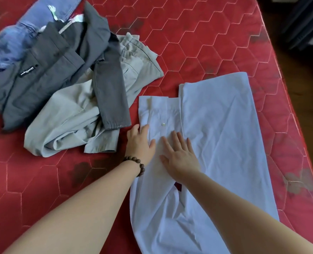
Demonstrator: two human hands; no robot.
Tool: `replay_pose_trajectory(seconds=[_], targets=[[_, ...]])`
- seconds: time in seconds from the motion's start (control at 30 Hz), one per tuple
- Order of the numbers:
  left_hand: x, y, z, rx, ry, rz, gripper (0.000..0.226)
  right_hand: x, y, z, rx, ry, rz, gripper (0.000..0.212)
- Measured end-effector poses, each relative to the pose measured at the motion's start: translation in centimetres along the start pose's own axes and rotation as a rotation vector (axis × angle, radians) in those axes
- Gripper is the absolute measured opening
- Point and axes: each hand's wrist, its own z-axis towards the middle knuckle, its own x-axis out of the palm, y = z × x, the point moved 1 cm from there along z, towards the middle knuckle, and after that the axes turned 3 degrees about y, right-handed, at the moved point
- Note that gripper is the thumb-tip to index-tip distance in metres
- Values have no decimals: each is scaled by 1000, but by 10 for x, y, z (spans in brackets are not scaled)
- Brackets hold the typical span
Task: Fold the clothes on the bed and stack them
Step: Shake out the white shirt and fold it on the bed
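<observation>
Both my hands, left and right, press flat and released on the white shirt near the bed edge; sliding could rumple its folded sleeve.

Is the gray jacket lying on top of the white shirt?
No, the gray jacket lies in the pile to the left, apart from the white shirt under both flat hands.

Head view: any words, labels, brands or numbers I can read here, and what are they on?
Black label with white script on the dark grey garment: too blurred to read.
White tag at the top of the clothes pile: no text can be made out.
White shirt, red mattress: no writing visible.
</observation>
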Motion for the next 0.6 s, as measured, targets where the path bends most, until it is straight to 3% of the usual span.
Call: replay_pose_trajectory(seconds=[0.17, 0.27, 0.43, 0.5, 0.6], targets=[[-8, -9, 31, -70, -40, -248, 48, -2, 1, 18, -46, -39, 42, 62], [-11, -15, 42, -156, -48, -324, 50, -3, 1, 23, -97, -70, 77, 73], [-12, -23, 61, -285, -70, -384, 51, -9, -1, 28, -168, -62, 152, 61], [-13, -26, 67, -341, -105, -396, 44, -12, 0, 29, -191, -41, 170, 62], [-17, -31, 72, -286, -125, -376, 21, -18, 2, 25, -214, -26, 171, 62]])
